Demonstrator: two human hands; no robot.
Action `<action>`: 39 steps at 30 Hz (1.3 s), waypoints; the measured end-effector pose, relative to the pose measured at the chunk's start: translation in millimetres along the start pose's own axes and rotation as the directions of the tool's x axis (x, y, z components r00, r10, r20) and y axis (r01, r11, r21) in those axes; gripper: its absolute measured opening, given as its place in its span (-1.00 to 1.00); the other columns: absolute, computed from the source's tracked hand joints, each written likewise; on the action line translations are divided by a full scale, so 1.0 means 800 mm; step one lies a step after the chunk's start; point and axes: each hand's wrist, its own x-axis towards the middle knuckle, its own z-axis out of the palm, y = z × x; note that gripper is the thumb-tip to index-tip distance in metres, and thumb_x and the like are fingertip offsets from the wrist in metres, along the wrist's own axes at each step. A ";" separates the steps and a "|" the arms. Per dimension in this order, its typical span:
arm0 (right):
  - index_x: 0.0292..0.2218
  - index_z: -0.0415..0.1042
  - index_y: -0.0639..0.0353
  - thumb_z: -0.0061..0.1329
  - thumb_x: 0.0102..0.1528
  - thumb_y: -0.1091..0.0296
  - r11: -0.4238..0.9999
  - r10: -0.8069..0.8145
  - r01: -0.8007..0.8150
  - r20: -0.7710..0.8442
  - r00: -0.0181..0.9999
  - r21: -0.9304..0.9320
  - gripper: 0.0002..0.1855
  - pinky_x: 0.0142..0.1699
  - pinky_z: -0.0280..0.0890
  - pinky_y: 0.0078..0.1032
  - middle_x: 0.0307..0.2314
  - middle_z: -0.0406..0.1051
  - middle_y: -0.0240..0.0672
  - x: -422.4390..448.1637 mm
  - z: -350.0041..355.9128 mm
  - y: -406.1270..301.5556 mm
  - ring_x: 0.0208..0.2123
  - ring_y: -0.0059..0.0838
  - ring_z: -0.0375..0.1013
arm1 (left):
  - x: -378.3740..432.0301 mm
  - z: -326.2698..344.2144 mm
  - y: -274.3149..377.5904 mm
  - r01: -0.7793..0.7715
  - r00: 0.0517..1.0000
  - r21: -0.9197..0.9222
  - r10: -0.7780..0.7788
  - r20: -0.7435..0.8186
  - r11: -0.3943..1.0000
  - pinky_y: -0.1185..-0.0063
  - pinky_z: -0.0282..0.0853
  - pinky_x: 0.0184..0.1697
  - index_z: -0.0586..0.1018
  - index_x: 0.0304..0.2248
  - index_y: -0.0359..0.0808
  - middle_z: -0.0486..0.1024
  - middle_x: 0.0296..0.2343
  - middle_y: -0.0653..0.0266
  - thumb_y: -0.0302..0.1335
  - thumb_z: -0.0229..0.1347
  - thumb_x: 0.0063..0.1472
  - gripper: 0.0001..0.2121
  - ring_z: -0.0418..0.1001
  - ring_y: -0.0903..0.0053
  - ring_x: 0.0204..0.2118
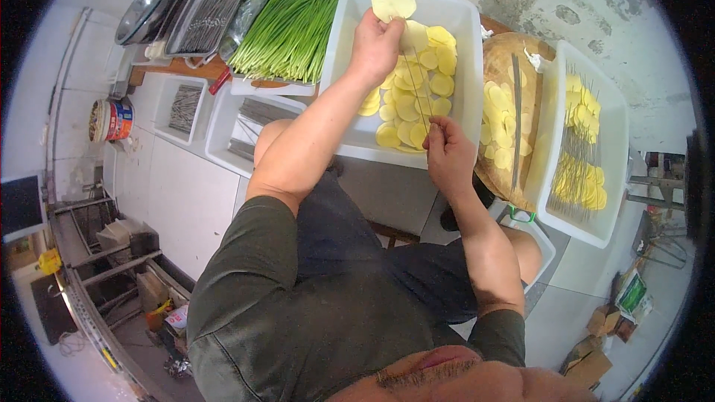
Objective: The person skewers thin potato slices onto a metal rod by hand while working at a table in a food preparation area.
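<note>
Over a white plastic tub [349,142], my left hand [379,47] pinches pale potato slices [394,4] threaded on thin metal skewers. My right hand [448,151] grips the lower ends of the skewers [419,86] near the tub's front right corner. Two skewers seem to run between the hands, side by side. Many loose yellow potato slices [406,106] lie in the tub below. My fingers partly hide the slices at the top.
Right of the tub, a round wooden board [491,44] bears slices and bare skewers. Beyond it, a white tub [606,234] holds skewered slices. Garlic chives [301,22] lie at the back, beside a metal tray of skewers [215,11]. Smaller white bins [192,128] stand at left.
</note>
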 end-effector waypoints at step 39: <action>-0.24 0.39 0.27 -0.15 0.16 0.41 0.985 -0.139 0.131 -0.066 0.988 -0.111 -0.83 -0.40 0.29 -0.62 -0.63 0.39 -0.36 0.013 0.013 0.001 -0.56 -0.62 0.39 | 0.006 0.003 0.012 0.200 0.970 -0.217 -0.224 -0.092 0.955 0.55 0.37 -0.39 0.43 -0.39 -0.39 0.42 -0.49 0.30 -0.40 -0.08 0.18 -0.81 0.39 0.57 -0.47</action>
